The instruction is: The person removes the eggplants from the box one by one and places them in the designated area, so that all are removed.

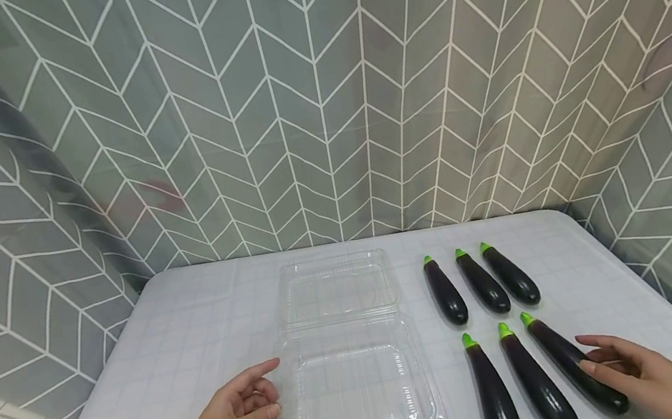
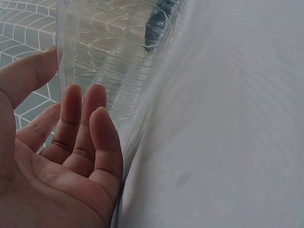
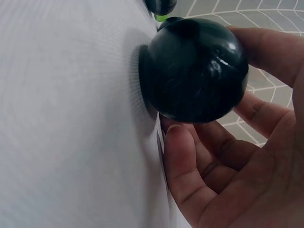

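Note:
My right hand (image 1: 640, 370) is at the lower part of the front-row eggplant (image 1: 566, 356) farthest right. Its thumb overlaps that dark, glossy eggplant with a green tip, and its fingers bend along the right side. In the right wrist view, the rounded end of the eggplant (image 3: 194, 71) sits between thumb and fingers, low over the white cloth. Relaxed and half bent, my left hand (image 1: 232, 410) is at the left edge of a clear plastic clamshell box (image 1: 351, 395) that lies opened flat. The left thumb tip reaches its rim in the left wrist view.
Two more eggplants (image 1: 538, 382) lie in the front row, and three eggplants (image 1: 484, 281) form a row behind. The box's lid (image 1: 335, 293) extends toward the back of the white-covered table (image 1: 210, 329). A grey patterned curtain (image 1: 319, 96) surrounds the back and sides.

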`<state>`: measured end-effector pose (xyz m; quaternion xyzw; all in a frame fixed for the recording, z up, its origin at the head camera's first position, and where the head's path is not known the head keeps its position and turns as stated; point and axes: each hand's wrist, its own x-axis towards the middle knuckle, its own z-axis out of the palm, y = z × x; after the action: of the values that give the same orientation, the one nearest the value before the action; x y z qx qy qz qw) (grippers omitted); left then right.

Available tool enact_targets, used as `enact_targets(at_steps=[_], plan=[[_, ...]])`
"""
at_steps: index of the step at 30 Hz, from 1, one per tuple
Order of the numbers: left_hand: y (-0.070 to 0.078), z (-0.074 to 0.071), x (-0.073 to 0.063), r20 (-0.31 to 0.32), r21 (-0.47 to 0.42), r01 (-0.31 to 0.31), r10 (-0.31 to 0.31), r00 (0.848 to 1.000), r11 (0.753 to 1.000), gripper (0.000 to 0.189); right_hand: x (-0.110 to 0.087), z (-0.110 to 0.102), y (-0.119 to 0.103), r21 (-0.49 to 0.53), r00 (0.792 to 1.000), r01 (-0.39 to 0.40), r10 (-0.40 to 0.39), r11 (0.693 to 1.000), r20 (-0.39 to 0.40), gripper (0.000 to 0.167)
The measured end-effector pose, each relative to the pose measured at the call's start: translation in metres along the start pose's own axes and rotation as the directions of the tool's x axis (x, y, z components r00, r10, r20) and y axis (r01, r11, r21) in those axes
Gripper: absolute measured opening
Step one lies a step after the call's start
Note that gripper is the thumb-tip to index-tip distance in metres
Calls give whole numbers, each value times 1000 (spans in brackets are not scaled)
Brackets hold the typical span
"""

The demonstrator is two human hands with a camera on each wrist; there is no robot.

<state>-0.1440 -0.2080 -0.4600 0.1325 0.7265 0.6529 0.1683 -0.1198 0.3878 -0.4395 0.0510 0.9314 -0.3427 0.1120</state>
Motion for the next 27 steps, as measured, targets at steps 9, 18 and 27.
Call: enact_targets(at_steps=[9,18,27], plan=[[0,0,0,0,1,-5,5,1000,1000,66,0,0,2,19,1000,22,-22,1000,-3,66],[-1,0,0,-1,10,-14,14,1000,1000,65,0,-1,2,27,1000,13,-13,1000,11,67],[-1,-1,0,0,12,-17,17,1000,1000,65,-1,0,4,15,999,45,-45,999,-13,63]])
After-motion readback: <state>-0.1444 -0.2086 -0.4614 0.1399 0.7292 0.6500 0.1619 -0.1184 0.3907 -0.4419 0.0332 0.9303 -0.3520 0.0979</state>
